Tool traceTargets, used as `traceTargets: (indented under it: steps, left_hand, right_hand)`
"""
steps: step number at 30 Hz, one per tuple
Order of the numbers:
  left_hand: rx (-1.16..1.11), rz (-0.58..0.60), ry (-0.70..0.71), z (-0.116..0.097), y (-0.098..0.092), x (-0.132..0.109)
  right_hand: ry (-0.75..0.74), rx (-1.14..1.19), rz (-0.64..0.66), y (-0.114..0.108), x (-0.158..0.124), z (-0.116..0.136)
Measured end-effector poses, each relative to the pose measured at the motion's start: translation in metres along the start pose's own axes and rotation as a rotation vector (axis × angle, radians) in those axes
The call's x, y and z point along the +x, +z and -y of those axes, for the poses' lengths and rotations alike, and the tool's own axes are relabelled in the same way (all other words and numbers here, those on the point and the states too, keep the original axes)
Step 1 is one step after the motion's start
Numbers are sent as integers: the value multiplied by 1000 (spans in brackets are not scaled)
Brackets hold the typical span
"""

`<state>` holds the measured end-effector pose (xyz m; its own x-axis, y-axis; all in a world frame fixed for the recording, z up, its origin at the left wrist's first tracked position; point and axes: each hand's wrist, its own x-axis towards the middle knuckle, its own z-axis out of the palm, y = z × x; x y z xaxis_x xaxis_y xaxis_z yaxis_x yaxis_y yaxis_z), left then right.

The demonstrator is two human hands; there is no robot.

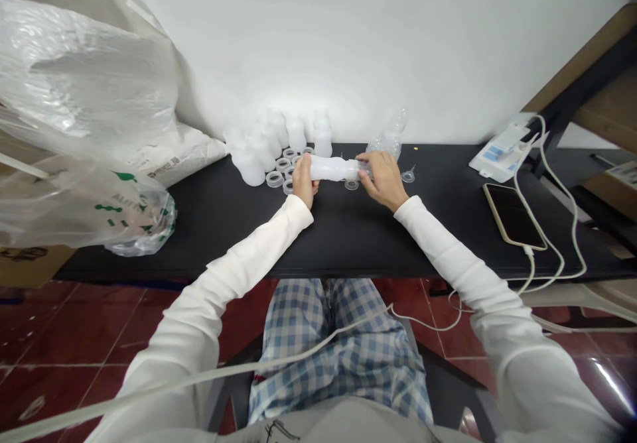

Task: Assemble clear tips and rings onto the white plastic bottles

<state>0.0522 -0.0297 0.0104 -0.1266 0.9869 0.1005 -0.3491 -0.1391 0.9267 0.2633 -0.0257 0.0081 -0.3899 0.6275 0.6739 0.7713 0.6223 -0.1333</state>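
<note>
A white translucent baby bottle (pixel 329 168) lies sideways just above the black table. My left hand (pixel 304 181) is wrapped round its base end. At the mouth end, my right hand (pixel 383 179) is closed on a clear cap (pixel 365 166), which meets the bottle's neck. Behind my left hand stand several white bottles (pixel 251 158), with loose white collar rings (pixel 275 178) in front of them. A clear flat ring-shaped piece (pixel 352 184) lies below the held bottle. To the right of my right hand is a clear teat (pixel 409 176), and several clear caps (pixel 391 141) sit behind that hand.
Plastic bags (pixel 134 211) bulge over the left end of the black table (pixel 348 244). On the right lie a phone (pixel 514 216) with a charging cable and a white box-like device (pixel 500 151). A white cable (pixel 298 357) crosses my lap. The wall stands behind the table.
</note>
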Motion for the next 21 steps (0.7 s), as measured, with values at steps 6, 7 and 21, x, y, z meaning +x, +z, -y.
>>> traceTargets:
  steps: [6, 7, 21]
  left_hand:
    - [1, 3, 0, 0, -1, 0]
    - [-4, -6, -15, 0, -1, 1]
    - [-104, 90, -218, -4, 0, 3]
  right_hand:
    - [13, -39, 61, 1, 0, -7]
    - [5, -15, 64, 1, 0, -8]
    - [-51, 30, -164, 15, -5, -25]
